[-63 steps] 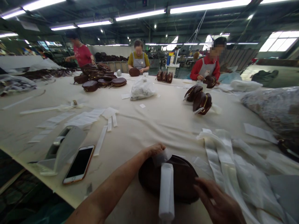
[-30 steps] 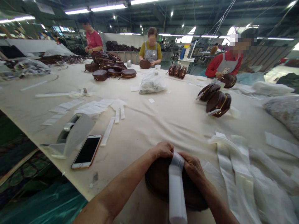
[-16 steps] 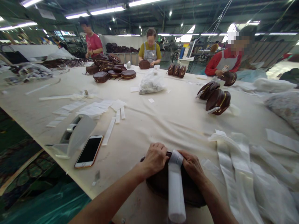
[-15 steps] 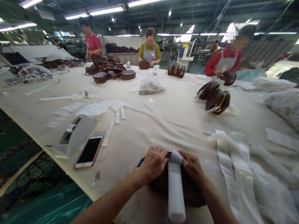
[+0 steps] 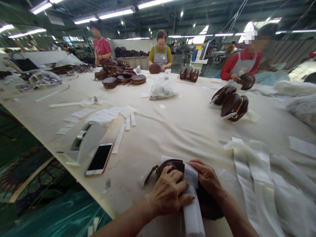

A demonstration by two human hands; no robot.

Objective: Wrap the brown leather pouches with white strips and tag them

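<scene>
A small brown leather bag (image 5: 212, 204) lies on the table in front of me with its zip edge away from me. A white foam strip (image 5: 194, 215) runs over it and hangs toward me. My left hand (image 5: 171, 189) rests on the bag's left side, fingers spread, with its thumb tip on the strip. My right hand (image 5: 206, 174) is closed over the bag's far right edge beside the strip; its thumb is hidden. A zip pull in a clear wrapper (image 5: 149, 174) sticks out at the left.
A phone (image 5: 99, 159) and a tape dispenser (image 5: 85, 140) are at left, near paper strips (image 5: 105, 115). White foam strips (image 5: 251, 184) pile up at right. Finished-looking brown bags (image 5: 234, 107) stand farther off. Three co-workers, one in a red top (image 5: 229, 67), stand across the table.
My left hand has slid from the bag's far edge toward me, fingers now spread on its side and the strip. The bag's far left edge and zip now show. The right hand stays near the far edge.
</scene>
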